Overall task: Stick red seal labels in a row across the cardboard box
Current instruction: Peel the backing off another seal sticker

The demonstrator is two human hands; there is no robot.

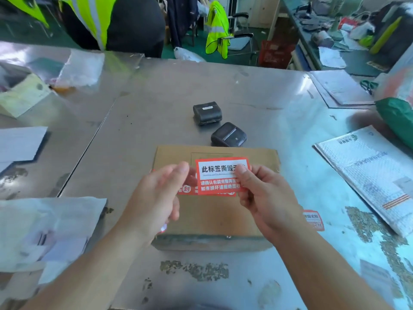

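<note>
1. Lining up was judged to be the step in hand: a red label (220, 173) was held just above the far half of the cardboard box (214, 218), which lay on the metal table (156, 113) near the person.
2. A stuck label (185, 189) was seen on the box lid, mostly hidden beneath the held one. It was judged best that the new label be set beside it, edges level and parallel to the far edge of the box, so that the row would run straight.
3. It was also judged that one short edge should be laid down first and the rest smoothed across, so that creases and bubbles would be avoided.
4. The right edge of the held label was pinched by the right hand (266, 198), with the thumb on the printed face and the fingers curled behind.
5. The left hand (154, 198) was held at the left edge of the label, thumb and fingers drawn close together; whether that edge was actually pinched could not be told.
</note>
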